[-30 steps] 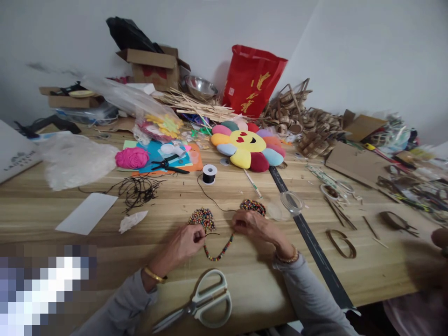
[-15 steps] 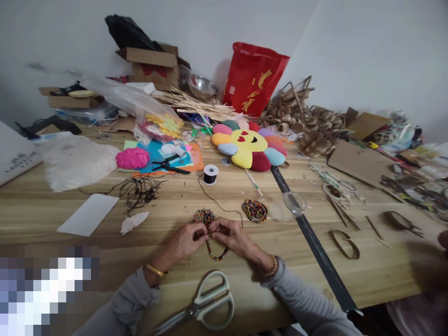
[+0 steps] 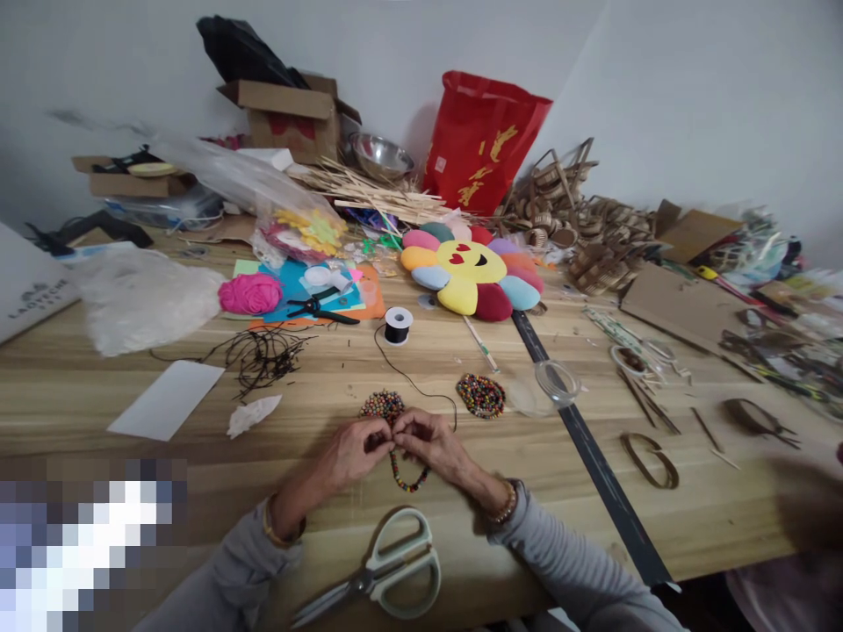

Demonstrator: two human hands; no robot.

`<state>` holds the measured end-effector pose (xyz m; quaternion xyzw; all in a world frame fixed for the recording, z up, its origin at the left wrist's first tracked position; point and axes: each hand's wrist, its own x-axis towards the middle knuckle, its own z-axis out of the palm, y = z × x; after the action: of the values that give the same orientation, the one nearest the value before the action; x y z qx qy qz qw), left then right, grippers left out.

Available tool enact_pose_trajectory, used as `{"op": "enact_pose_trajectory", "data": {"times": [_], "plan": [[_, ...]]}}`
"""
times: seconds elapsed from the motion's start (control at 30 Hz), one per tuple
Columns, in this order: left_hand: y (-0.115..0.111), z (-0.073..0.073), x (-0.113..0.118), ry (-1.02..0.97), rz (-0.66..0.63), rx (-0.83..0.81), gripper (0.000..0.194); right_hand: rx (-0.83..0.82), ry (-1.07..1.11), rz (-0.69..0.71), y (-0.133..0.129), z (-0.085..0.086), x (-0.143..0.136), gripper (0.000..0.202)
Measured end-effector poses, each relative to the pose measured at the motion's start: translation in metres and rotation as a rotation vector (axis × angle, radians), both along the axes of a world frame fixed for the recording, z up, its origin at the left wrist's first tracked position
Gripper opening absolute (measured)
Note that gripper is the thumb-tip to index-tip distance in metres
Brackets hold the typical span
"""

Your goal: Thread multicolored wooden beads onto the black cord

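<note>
From the head view, the left hand (image 3: 356, 449) and right hand (image 3: 431, 445) meet at lower centre, fingertips pinched, seemingly on the ends of the looped multicoloured round-bead strand (image 3: 409, 488) just below; a slipped pinch could let beads slide off.

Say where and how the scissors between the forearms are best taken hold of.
Probably by the pale handles, with the right hand coming from the right. The scissors lie flat, their wide loops open for fingers and turned to the right, while the blades point to the lower left.
</note>
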<state>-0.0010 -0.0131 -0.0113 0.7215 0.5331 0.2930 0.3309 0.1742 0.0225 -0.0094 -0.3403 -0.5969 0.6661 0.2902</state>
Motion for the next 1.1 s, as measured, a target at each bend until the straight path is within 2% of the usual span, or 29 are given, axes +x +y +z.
{"op": "enact_pose_trajectory", "data": {"times": [0.17, 0.33, 0.43, 0.6, 0.8, 1.0, 1.1], "plan": [[0.001, 0.005, -0.002, -0.147, 0.043, -0.005, 0.007, -0.108, 0.013, 0.029, 0.003, 0.005, 0.003, 0.038], [0.002, 0.008, -0.003, -0.323, 0.107, -0.101, 0.017, -0.141, 0.055, 0.082, 0.003, 0.003, 0.002, 0.037], [0.003, 0.008, -0.004, -0.379, 0.073, -0.121, 0.018, -0.140, 0.054, 0.128, 0.000, 0.001, 0.001, 0.035], [0.004, 0.006, -0.006, -0.400, 0.008, -0.060, 0.016, -0.152, 0.058, 0.186, -0.002, 0.001, -0.001, 0.034], [0.006, 0.003, -0.008, -0.446, 0.044, -0.077, 0.018, -0.192, 0.142, 0.086, -0.002, 0.007, -0.002, 0.038], [0.006, 0.005, -0.009, -0.419, 0.059, -0.074, 0.018, -0.074, 0.076, 0.025, -0.005, 0.007, -0.003, 0.034], [0.007, 0.011, -0.013, -0.429, 0.122, -0.081, 0.019, -0.033, 0.033, 0.015, -0.004, 0.009, -0.001, 0.034]]}}
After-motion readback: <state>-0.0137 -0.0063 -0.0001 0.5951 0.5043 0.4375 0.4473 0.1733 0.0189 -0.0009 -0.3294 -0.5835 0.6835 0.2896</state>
